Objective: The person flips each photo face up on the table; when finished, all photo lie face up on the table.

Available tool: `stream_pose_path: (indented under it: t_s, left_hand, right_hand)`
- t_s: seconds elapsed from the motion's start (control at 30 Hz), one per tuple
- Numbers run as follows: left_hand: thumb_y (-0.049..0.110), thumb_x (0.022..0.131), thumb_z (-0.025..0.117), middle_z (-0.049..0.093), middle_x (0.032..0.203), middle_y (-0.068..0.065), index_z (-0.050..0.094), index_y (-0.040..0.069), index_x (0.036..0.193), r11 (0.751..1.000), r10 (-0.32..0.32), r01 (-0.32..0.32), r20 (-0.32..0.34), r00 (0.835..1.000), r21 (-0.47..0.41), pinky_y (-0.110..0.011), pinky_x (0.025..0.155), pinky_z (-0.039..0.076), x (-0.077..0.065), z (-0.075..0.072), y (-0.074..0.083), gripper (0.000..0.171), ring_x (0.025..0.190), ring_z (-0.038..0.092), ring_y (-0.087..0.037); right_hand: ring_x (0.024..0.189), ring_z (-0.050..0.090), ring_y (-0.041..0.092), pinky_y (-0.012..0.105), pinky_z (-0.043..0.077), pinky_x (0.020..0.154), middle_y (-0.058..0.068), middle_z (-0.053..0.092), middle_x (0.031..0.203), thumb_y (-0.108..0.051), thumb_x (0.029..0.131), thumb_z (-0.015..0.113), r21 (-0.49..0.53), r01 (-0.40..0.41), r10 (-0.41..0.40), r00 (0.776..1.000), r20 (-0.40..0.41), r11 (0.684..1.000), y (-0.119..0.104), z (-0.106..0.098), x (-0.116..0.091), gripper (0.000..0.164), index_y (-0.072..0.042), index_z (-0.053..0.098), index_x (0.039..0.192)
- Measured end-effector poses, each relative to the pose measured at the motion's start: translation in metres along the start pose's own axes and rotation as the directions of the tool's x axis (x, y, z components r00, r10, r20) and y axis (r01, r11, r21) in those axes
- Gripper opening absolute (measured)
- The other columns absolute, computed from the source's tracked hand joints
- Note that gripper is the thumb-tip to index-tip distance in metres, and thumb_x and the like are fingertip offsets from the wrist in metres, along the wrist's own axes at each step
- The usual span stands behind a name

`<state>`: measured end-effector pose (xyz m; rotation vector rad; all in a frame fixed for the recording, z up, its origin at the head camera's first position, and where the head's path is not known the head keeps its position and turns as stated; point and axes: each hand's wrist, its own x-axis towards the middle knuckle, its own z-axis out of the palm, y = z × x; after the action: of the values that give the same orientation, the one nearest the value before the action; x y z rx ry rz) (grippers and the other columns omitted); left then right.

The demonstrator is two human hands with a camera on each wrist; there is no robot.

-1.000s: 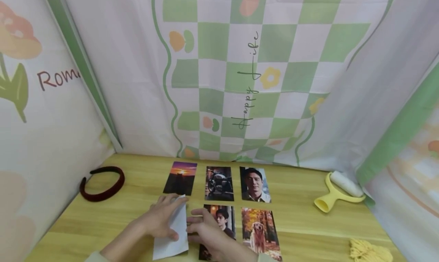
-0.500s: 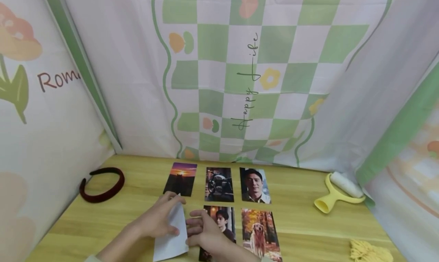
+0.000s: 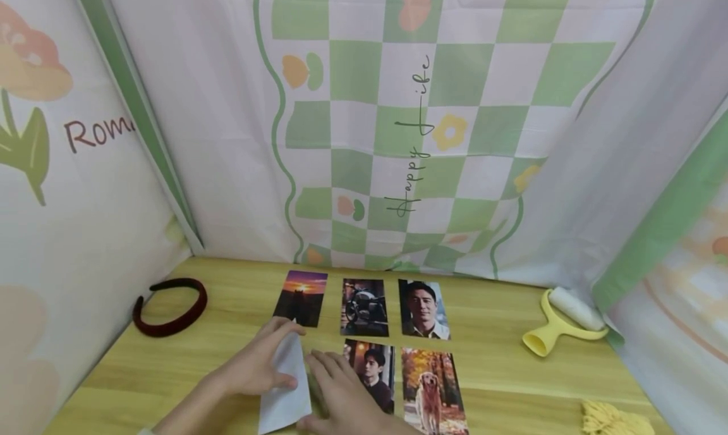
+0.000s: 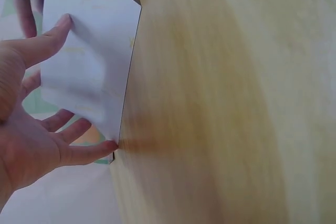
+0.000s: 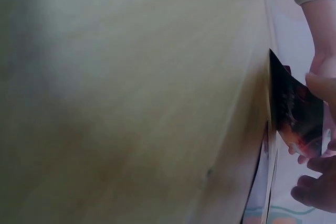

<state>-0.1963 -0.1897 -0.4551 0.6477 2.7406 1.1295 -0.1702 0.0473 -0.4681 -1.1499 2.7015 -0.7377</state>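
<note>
A photo card (image 3: 287,384) stands tilted on the table, its white back up towards the head camera. My left hand (image 3: 250,365) holds it, with the thumb on the white side and some fingers behind it and along its edge. In the right wrist view the card's dark printed face (image 5: 299,111) shows. My right hand (image 3: 344,391) is just to the right of it, fingers extended, partly over a portrait card (image 3: 372,375); whether it touches either card is unclear. A dog card (image 3: 432,391) lies to its right.
Behind lie a sunset card (image 3: 301,298), a motorcycle card (image 3: 364,307) and another portrait card (image 3: 423,308). A dark red headband (image 3: 170,324) is at left. A yellow-handled roller (image 3: 560,330) and a yellow yarn-like bundle (image 3: 614,419) are at right. Printed curtains (image 3: 364,169) enclose the table.
My right hand has shifted, and its fingers have straightened. The near portrait card has slid slightly to the right. The left hand keeps holding the white-backed card, which has tilted a little.
</note>
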Motion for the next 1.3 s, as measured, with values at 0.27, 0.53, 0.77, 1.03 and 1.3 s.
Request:
stream_pose_path:
  t_s: [0.27, 0.53, 0.77, 1.03, 1.3]
  left_hand:
    - [0.037, 0.078, 0.089, 0.044, 0.151, -0.023, 0.052, 0.012, 0.143, 0.999, 0.002, -0.003, -0.026, 1.000, -0.036, -0.074, 0.107, 0.045, 0.001, 0.000, 0.000, 0.079, 0.140, 0.046, -0.052]
    - [0.038, 0.081, 0.086, 0.044, 0.152, -0.026, 0.051, 0.008, 0.142, 0.993, 0.001, -0.006, -0.050, 0.999, -0.115, -0.076, 0.106, 0.045, -0.001, -0.002, 0.000, 0.077, 0.142, 0.042, -0.057]
    - [0.030, 0.091, 0.080, 0.036, 0.156, -0.027, 0.043, 0.003, 0.145, 0.953, -0.045, 0.030, -0.044, 0.998, -0.301, -0.064, 0.106, 0.053, -0.001, -0.006, 0.001, 0.071, 0.144, 0.036, -0.056]
    - [0.027, 0.100, 0.069, 0.039, 0.157, -0.025, 0.042, 0.006, 0.151, 0.955, -0.051, 0.035, -0.048, 0.998, -0.293, -0.061, 0.106, 0.054, -0.003, -0.011, 0.003, 0.060, 0.144, 0.038, -0.053]
    - [0.036, 0.105, 0.059, 0.030, 0.166, -0.026, 0.040, 0.018, 0.159, 0.968, -0.126, 0.109, -0.063, 0.990, -0.225, -0.079, 0.112, 0.037, -0.008, -0.017, 0.002, 0.060, 0.150, 0.031, -0.057]
  right_hand:
    - [0.141, 0.052, 0.032, 0.054, 0.051, 0.112, 0.013, 0.048, 0.160, -0.066, 0.091, 0.066, -0.129, -0.033, 0.030, 0.999, -0.023, 0.991, -0.012, -0.004, 0.001, 0.091, -0.012, 0.038, 0.160]
    - [0.137, 0.055, 0.028, 0.050, 0.055, 0.107, 0.011, 0.051, 0.158, -0.060, 0.090, 0.072, -0.031, -0.027, 0.026, 0.999, -0.028, 0.999, -0.011, -0.003, 0.003, 0.092, -0.012, 0.036, 0.160]
    - [0.124, 0.063, 0.015, 0.036, 0.059, 0.094, 0.007, 0.065, 0.142, -0.045, 0.100, 0.066, 0.151, -0.059, 0.062, 0.998, -0.011, 0.987, -0.010, -0.004, 0.002, 0.069, -0.011, 0.045, 0.156]
    - [0.068, 0.063, -0.001, 0.009, 0.046, 0.057, 0.007, 0.076, 0.086, -0.003, 0.098, 0.059, 0.013, 0.075, -0.071, 0.978, -0.196, 0.997, -0.017, -0.004, -0.002, 0.052, 0.000, 0.052, 0.149]
    - [0.070, 0.071, 0.008, 0.013, 0.050, 0.054, 0.009, 0.081, 0.107, 0.001, 0.090, 0.064, -0.184, 0.027, -0.076, 0.961, -0.266, 0.983, -0.023, -0.005, 0.000, 0.056, -0.004, 0.056, 0.146]
